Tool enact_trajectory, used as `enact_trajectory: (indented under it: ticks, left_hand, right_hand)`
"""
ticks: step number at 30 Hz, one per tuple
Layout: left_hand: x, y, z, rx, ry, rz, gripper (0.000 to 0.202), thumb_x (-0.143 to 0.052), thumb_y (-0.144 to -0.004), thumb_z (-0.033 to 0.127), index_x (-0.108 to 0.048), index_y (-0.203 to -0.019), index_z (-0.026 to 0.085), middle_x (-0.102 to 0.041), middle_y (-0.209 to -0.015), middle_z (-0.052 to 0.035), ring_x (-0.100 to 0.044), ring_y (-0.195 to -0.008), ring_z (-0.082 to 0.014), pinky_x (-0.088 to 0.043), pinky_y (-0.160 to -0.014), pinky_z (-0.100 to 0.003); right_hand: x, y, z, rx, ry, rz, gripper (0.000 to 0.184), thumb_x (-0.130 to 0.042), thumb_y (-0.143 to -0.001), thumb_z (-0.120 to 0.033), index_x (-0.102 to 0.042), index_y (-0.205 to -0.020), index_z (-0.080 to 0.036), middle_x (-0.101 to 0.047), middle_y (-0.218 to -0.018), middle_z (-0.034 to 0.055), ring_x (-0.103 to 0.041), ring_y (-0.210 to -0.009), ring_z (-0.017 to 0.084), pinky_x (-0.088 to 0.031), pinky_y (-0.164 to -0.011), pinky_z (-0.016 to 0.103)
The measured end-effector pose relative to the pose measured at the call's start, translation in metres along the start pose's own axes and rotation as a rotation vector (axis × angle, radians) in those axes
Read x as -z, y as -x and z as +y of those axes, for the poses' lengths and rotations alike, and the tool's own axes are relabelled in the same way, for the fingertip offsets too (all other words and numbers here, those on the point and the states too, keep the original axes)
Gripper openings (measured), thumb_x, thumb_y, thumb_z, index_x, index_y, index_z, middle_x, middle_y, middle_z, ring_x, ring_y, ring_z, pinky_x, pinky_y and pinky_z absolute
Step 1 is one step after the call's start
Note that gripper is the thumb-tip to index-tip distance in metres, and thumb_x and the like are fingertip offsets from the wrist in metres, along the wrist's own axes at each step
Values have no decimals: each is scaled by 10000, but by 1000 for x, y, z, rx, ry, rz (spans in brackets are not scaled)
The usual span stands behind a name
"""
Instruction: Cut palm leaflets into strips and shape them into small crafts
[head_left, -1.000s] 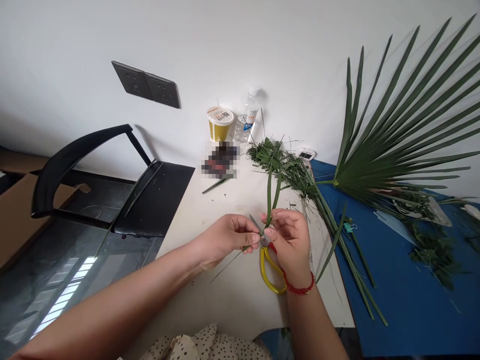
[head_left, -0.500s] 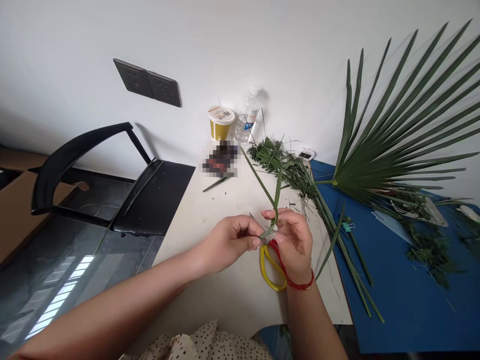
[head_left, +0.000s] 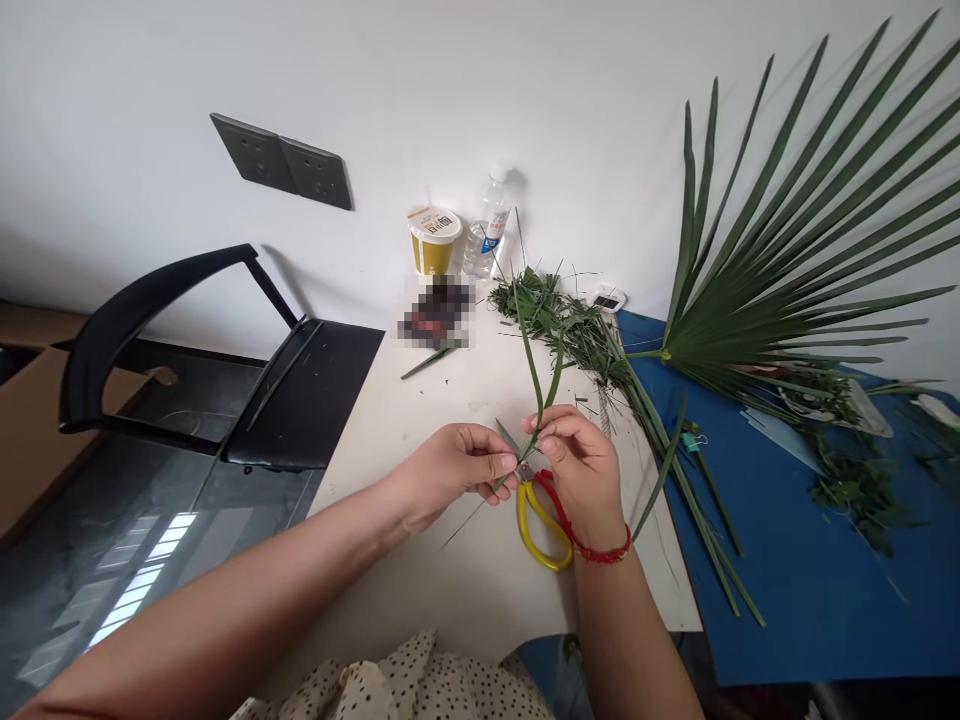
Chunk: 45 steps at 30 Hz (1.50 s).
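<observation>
Left hand (head_left: 472,462) and right hand (head_left: 583,465) pinch leaf strips (head_left: 540,405) firmly above scissors (head_left: 523,508); near ends gathered, far ends loose; work looks partly done.

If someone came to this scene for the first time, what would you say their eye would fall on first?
Probably the large fan-shaped palm leaf, spread against the white wall at the right of the view. Next, perhaps, the left hand and right hand near the centre, holding green leaf strips, with yellow-and-red-handled scissors partly hidden behind them.
</observation>
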<state>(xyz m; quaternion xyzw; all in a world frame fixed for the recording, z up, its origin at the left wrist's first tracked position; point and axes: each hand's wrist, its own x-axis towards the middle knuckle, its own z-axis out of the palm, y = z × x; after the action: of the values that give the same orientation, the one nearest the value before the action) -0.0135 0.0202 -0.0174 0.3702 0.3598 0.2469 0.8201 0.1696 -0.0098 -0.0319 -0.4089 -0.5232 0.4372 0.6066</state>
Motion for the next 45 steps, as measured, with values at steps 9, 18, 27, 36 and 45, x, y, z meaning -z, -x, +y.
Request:
enact_trajectory:
  ticks: [9,18,27,36,45]
  left_hand:
    - [2,-2,0,113,75,-23,340,-869,-663,408,-690,-733,127,-722,-691,-45,-657,-602,-133,-504,-604,-260]
    - [0,-4,-2,2,-82,59,341,-814,-722,447,-694,-759,130,-718,-698,-41,-651,-588,-136,-532,-587,-272]
    - [-2,-3,2,29,-137,64,331,-784,-744,446,-682,-728,131,-715,-674,-52,-665,-580,-149,-550,-572,-280]
    - [-4,-5,2,-8,-266,86,299,-797,-731,398,-668,-698,130,-694,-625,-43,-614,-524,-121,-509,-525,-246]
    - [-5,-4,4,5,-223,30,216,-666,-818,320,-660,-704,136,-705,-666,-52,-656,-583,-140,-528,-571,-265]
  right_hand:
    - [0,-2,0,-37,38,-20,97,-705,-858,-159,-696,-825,-250,-601,-904,20,-620,-880,203,-485,-730,344]
    - [-1,-3,-4,-35,174,4,91,-683,-873,-178,-677,-804,-238,-590,-856,17,-578,-816,181,-472,-711,327]
    - [0,-4,-5,-35,232,-35,98,-692,-868,-233,-667,-773,-235,-591,-837,25,-577,-792,189,-483,-683,331]
    - [-1,-4,-3,-1,222,-63,102,-703,-851,-188,-682,-761,-231,-594,-824,17,-577,-779,182,-475,-711,332]
    - [-1,-5,-6,-35,231,-82,113,-695,-855,-214,-680,-744,-227,-593,-815,22,-579,-786,190,-469,-707,335]
